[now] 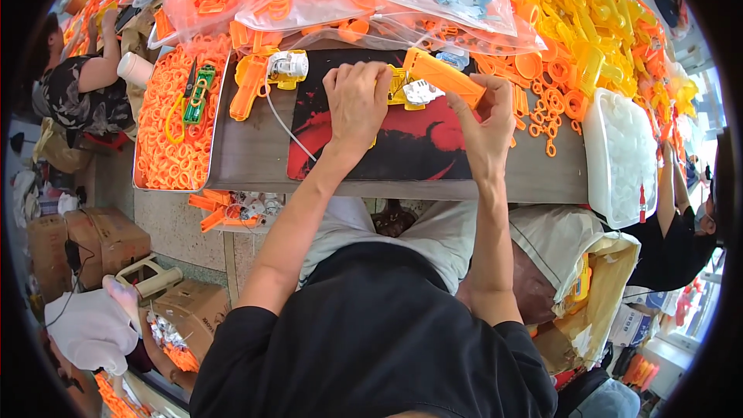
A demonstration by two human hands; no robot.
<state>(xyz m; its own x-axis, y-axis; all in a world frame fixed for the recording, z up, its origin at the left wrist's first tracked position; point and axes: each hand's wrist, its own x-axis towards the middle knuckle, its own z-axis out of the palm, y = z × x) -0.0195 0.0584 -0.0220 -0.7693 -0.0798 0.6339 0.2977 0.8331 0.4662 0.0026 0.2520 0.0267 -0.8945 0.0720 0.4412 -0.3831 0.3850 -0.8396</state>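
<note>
Above a black and red mat (pixel 433 159), both my hands are on a partly assembled toy gun (pixel 396 87). Its body is yellow, with a white mechanism (pixel 422 93) and an orange handle (pixel 443 76). My right hand (pixel 489 120) grips the end of that handle between thumb and fingers. My left hand (pixel 356 104) is closed over the opposite end, its curled fingers covering part of the yellow body. To the left lies a second toy gun (pixel 251 85), orange with a white and yellow mechanism and a pale cord (pixel 280 120) trailing onto the mat.
A tray (pixel 170 189) of small orange rings stands left, with a green tool (pixel 200 93) on top. Plastic bags (pixel 302 0) of parts line the back. Yellow parts (pixel 592 46) pile up far right, behind a white bin (pixel 600 159). Other people work on both sides.
</note>
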